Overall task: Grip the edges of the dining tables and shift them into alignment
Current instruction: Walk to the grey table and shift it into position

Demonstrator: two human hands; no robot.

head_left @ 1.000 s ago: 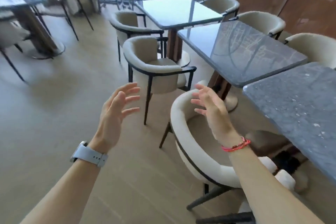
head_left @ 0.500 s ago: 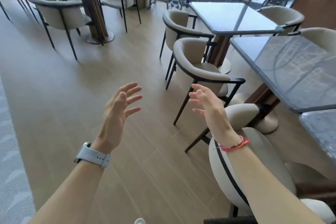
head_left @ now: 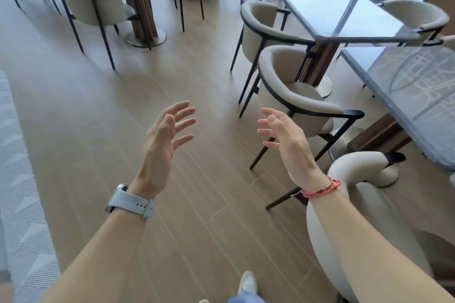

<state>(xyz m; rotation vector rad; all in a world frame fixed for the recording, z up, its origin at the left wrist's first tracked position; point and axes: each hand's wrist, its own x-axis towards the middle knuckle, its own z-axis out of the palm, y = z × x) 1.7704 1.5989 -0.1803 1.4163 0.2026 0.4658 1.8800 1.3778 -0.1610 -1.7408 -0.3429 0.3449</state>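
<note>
both hands are up in front of me over the floor, holding nothing. my left hand [head_left: 160, 145] and right hand [head_left: 290, 145] have the fingers spread and a bit curled, palms roughly facing each other. the dining tables are off to my right, well apart from both hands, so the right one's nearer. the near table [head_left: 413, 91] has its long edge running away from me, front-right to back-left, with the far table [head_left: 337, 12] behind it, looking skewed to it. a chair [head_left: 293, 96] stands between my right hand and that edge, so i'd guess i reach past it. the near table's cut off on the right, and i can't tell if the two tops touch.
</note>
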